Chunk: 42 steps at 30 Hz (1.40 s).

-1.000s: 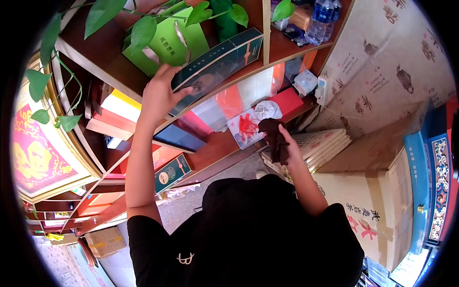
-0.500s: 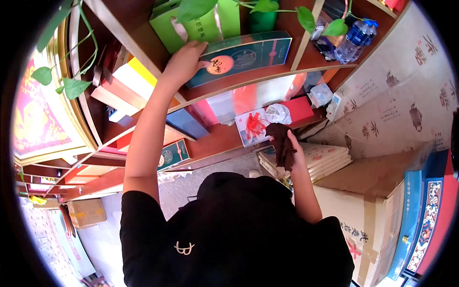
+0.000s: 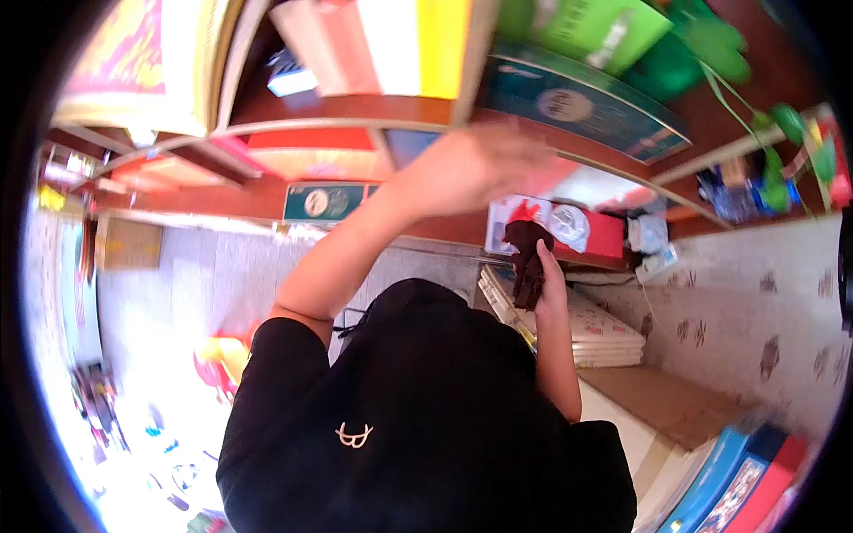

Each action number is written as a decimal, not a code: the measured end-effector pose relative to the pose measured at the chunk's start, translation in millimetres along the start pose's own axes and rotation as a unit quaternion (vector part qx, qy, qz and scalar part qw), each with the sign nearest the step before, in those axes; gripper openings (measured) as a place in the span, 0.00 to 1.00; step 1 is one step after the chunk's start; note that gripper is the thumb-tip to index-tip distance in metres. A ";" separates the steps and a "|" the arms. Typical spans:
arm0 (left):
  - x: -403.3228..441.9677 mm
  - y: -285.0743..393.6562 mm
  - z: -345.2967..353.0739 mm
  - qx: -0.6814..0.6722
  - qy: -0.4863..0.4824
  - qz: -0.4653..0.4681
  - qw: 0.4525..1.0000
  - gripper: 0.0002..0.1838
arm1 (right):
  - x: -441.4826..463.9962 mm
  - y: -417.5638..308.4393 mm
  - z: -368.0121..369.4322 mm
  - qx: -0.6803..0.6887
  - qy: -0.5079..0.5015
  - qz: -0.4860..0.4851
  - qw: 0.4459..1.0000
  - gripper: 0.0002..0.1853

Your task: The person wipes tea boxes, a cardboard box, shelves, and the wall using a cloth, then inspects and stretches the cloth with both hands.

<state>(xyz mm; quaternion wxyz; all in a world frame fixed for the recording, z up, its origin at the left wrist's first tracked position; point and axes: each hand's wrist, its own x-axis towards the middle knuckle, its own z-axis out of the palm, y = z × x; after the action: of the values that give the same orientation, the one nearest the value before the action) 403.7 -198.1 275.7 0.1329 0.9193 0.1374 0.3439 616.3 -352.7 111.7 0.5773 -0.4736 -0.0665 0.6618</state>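
Note:
My right hand [image 3: 553, 289] is closed around a crumpled dark brown cloth [image 3: 528, 262] in front of the shelves. Motion smears my left hand [image 3: 484, 164], so its fingers cannot be made out. It hovers in front of the shelf unit, below and left of a dark teal flat box [image 3: 582, 102] with a round label. Behind that box stands a bright green paper bag [image 3: 604, 31]. Near the cloth, on the lower shelf, are a white box with red tassels [image 3: 526, 211], a white plastic bundle [image 3: 569, 226] and a red box [image 3: 604, 234].
Pale flat boxes [image 3: 604, 333] are stacked to the right, beside a large cardboard carton [image 3: 657, 404]. A trailing plant [image 3: 786, 124] hangs at upper right. Another teal box [image 3: 324, 202] lies on the lower left shelf. A framed picture [image 3: 133, 53] stands at upper left.
My left hand has left the teal box and moved down and right, away from the upper shelf. The view has swung left. My right hand still grips the brown cloth.

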 end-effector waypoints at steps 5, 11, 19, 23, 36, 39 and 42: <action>-154.0 -20.3 21.8 -0.212 0.084 -0.306 0.924 0.10 | 52.3 47.2 42.4 -0.142 -0.087 0.064 0.984 0.22; -394.1 -108.4 70.0 -0.055 0.263 -0.693 0.670 0.18 | 125.5 148.8 101.0 -0.227 -0.187 0.189 0.937 0.22; -536.9 -192.4 70.6 0.181 0.217 -0.774 0.567 0.37 | 239.4 303.6 108.7 -0.301 -0.168 0.121 0.931 0.18; -570.5 -208.9 67.5 0.096 0.235 -0.747 0.615 0.33 | 235.9 327.2 113.3 -0.353 -0.143 0.073 0.922 0.24; -580.7 -126.9 73.5 -0.320 0.438 -0.689 0.481 0.30 | 170.3 264.7 114.5 -0.406 -0.061 0.036 0.911 0.19; -583.7 -95.3 58.1 -0.421 0.334 -0.689 0.487 0.25 | 150.8 243.5 100.4 -0.465 -0.077 0.023 0.882 0.20; -553.6 -55.5 44.8 -0.458 0.325 -0.629 0.538 0.23 | 107.7 204.8 86.1 -0.535 -0.073 -0.045 0.840 0.23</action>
<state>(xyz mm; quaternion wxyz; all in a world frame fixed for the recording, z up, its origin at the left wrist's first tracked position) 23.0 -343.8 -105.7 0.6638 0.2354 0.5380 0.4632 424.6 -290.6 -30.8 0.2563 -0.6559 -0.4735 0.5291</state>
